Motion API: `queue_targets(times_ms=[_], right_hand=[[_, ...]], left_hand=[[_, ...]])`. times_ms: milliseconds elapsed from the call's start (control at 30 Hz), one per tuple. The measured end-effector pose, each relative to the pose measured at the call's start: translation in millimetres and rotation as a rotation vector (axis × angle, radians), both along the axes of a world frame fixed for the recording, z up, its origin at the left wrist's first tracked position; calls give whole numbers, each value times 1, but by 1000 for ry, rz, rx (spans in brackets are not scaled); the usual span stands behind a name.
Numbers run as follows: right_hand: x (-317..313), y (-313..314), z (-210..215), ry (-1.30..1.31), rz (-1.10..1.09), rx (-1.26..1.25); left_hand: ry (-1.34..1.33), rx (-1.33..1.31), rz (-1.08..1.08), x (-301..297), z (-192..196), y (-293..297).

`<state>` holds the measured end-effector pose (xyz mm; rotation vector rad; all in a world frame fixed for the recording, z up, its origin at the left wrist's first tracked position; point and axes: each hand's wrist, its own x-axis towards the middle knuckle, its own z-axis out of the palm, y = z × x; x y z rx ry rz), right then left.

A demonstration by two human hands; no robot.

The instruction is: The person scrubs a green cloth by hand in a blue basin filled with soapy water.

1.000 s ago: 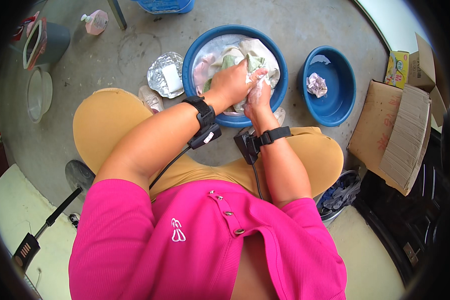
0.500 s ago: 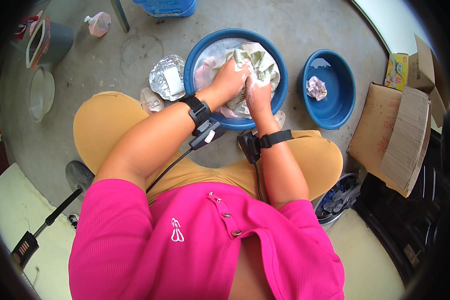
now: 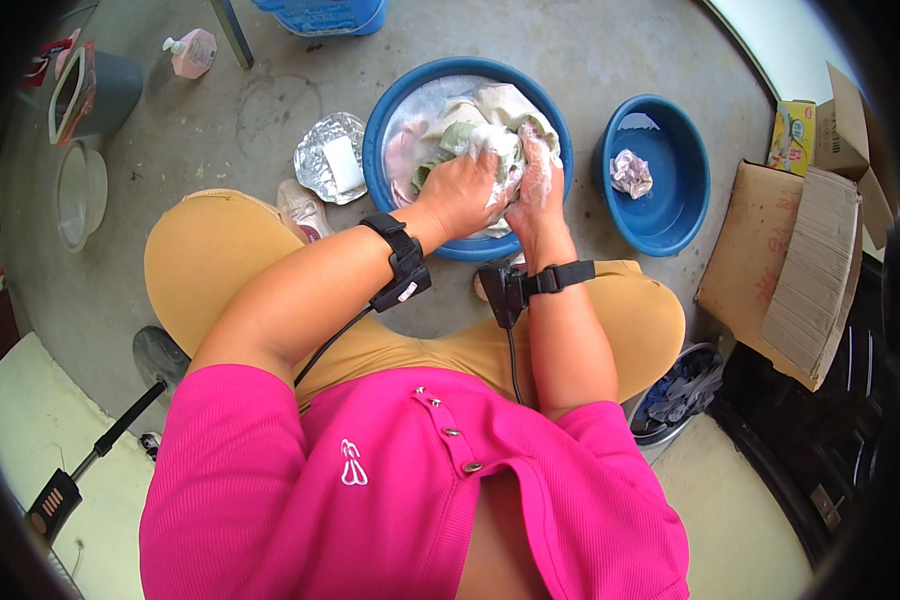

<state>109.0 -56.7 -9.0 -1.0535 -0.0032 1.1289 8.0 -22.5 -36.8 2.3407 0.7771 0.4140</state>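
Your work here looks like washing by hand, and the step in hand reads as rubbing one soaped part of the cloth (image 3: 460,137) between your two hands. That cloth, pale green and cream, lies bunched in the tub (image 3: 374,160), its gathered part raised toward the tub's near right side.

Your left hand (image 3: 460,195) has its fingers curled around the fabric, grasping it from the left. Your right hand (image 3: 538,190) grips the same bunch from the right, its fingers pointing toward the tub's far side; you have thick lather (image 3: 500,142) over both, so how hard each one squeezes cannot be told. The two hands meet, or nearly so, at the folds.

The next move probably calls for you to work the knuckles against each other, then shift your hold to a fresh stretch of cloth. Slick foam could let the fold slip, so pinch it firmly.

If you need more lather, the soap (image 3: 343,163) sits on foil (image 3: 313,160) just left of the tub. Well to the tub's right, the basin (image 3: 670,215) holds a crumpled pale bundle (image 3: 630,174), which you can leave alone for now.
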Motion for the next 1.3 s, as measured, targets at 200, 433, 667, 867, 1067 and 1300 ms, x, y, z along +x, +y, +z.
queue_targets(times_ms=[200,433,667,867,1067,1300], right_hand=[[-7,-2,-12,147,-21,11],[-13,-7,-15,-37,-4,-123],[-8,-7,-14,-278,20,-149],[19,-5,-24,-666,192,-143],[18,-8,-11,-985,282,-207],[11,-5,18,-451,552,-19]], left_hand=[[-49,40,16,-2,4,5],[130,-117,8,0,19,13],[138,-249,48,7,26,28],[-344,-374,313,-7,6,70],[-498,-818,265,-5,41,71],[-496,-1049,178,-3,57,78]])
